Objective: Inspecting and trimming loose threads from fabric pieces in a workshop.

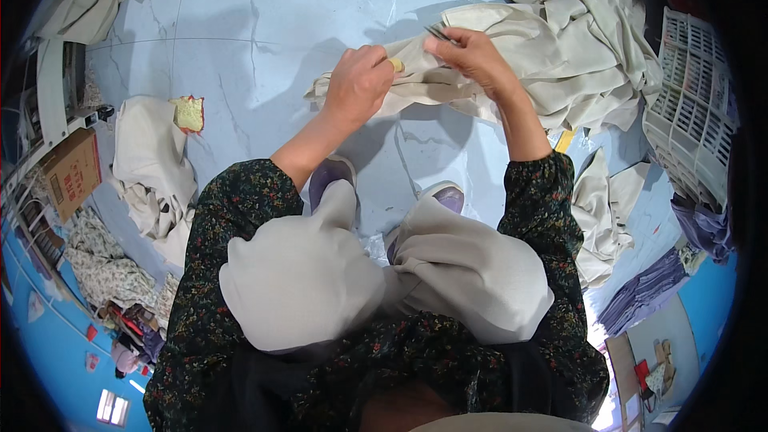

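1. A large, rumpled heap of cream woven cloth [576, 72] lies on the pale blue, marble-patterned floor [216, 40] towards two o'clock from mid-view, its narrow end trailing to twelve.
2. A white slatted plastic basket [692, 88] stands beside it, farther out at two o'clock.
3. The left hand [364, 80], at twelve, is clenched over the trailing end; its contents are hidden.
4. The right hand [478, 60], at one, grasps small dark metal snips [437, 32] above the cloth.
5. A tiny yellow piece [396, 65] shows at the left fingertips.
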`<control>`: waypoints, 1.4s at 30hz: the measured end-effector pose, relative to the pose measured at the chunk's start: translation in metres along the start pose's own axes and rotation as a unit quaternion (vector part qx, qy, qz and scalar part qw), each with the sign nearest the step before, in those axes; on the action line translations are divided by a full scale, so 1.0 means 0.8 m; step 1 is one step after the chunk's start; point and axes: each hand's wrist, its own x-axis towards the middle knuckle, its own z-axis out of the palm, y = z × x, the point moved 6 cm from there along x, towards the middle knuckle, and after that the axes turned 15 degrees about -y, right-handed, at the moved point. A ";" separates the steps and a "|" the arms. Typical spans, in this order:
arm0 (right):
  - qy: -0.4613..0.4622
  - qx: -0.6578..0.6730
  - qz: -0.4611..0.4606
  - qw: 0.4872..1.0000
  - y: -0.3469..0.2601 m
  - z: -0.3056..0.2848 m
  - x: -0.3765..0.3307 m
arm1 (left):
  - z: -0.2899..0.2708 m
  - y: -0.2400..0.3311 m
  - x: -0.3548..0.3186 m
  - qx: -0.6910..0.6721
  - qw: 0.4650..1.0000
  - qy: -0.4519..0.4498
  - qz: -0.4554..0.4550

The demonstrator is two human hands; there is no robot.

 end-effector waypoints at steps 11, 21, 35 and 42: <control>0.300 -0.219 -0.061 0.926 -0.017 -0.108 -0.041 | -0.007 -0.065 -0.062 -0.519 0.830 -0.055 -0.198; -0.106 0.169 0.106 0.974 0.006 0.140 -0.041 | -0.038 -0.029 -0.052 -0.355 0.903 0.000 -0.241; 0.456 -0.216 -0.122 0.855 -0.025 -0.121 -0.116 | -0.086 -0.127 -0.103 -0.230 0.857 0.253 -0.386; 0.290 -0.219 0.111 0.925 0.039 -0.185 -0.085 | 0.009 -0.018 0.044 0.123 0.987 -0.099 0.042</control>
